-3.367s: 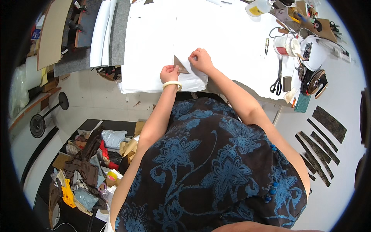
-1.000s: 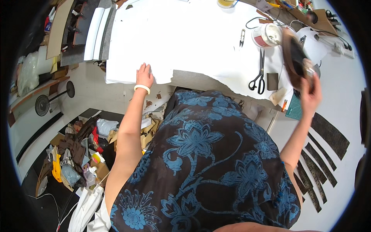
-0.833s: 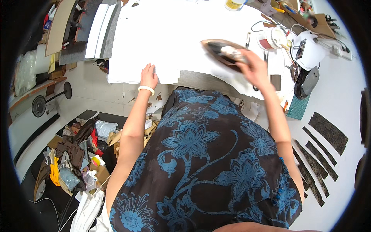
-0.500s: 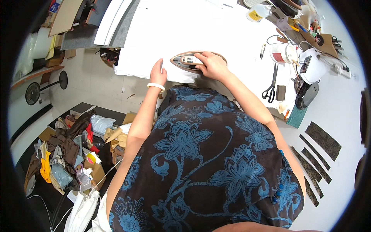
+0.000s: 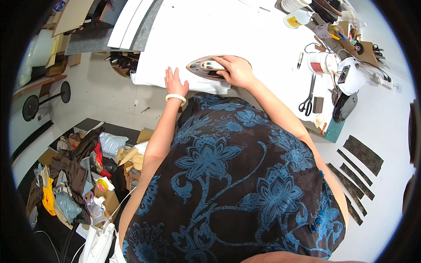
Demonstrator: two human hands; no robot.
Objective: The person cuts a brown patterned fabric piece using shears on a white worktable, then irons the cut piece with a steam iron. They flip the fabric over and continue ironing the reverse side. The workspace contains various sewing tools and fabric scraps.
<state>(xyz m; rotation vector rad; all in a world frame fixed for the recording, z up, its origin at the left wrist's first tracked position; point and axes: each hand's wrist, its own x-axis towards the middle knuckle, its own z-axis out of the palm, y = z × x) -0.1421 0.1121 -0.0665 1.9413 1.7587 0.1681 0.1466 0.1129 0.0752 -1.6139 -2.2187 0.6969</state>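
Note:
A clothes iron (image 5: 202,66) with a brown and grey body lies on the white cloth (image 5: 175,39) that covers the table, close to its front edge. Its pointed tip faces left. My right hand (image 5: 239,72) is closed round the iron's handle, fingers curled over the top. To the left of the tip, my left hand (image 5: 176,83) lies flat on the cloth's front edge with fingers spread, holding nothing. A pale bangle (image 5: 176,98) rings my left wrist. Folds of the cloth hang over the table edge below the iron.
Black scissors (image 5: 308,98), a white tub (image 5: 322,62), a dark block (image 5: 319,105) and a bottle (image 5: 298,19) stand or lie along the table's right side. White strips (image 5: 135,22) rest at the upper left. Below left, a pile of scraps (image 5: 74,175); patterned strips (image 5: 364,155) lie at right.
The iron has slid a little to the left with my right hand on it. My left hand has turned flatter, its fingers spreading on the cloth and shifting slightly left.

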